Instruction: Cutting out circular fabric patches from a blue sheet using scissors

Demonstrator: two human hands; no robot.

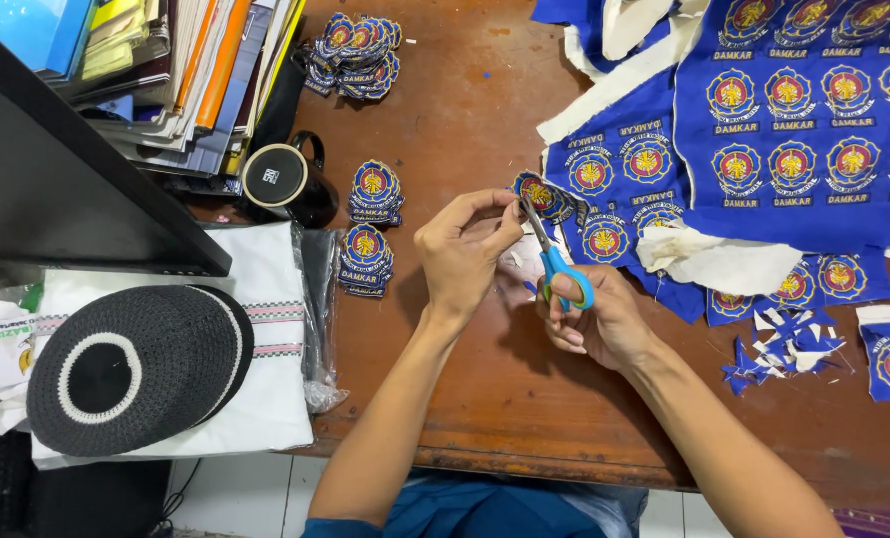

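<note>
- Left hand (462, 254) pinches a blue embroidered shield-shaped patch (542, 196) at its near-left edge; fingers clamped on it, holding it above the brown wooden counter (485, 389).
- Right hand (594, 324) grips small blue-handled scissors (557, 264); fingers closed through and around the handle loops.
- Scissor blades point far-left, up toward the patch; long axis runs near-right to far-left. Tips sit at the patch's near edge. Can't tell how far the blades are open.
- Patch lies just far of both hands, left hand nearer.
- Blue fabric sheet of uncut patches (804, 120) far right; blue and white offcuts (779, 349) right of the right hand.
- Stacks of cut patches (368, 239) left of the left hand, black mug (286, 179) further left.
</note>
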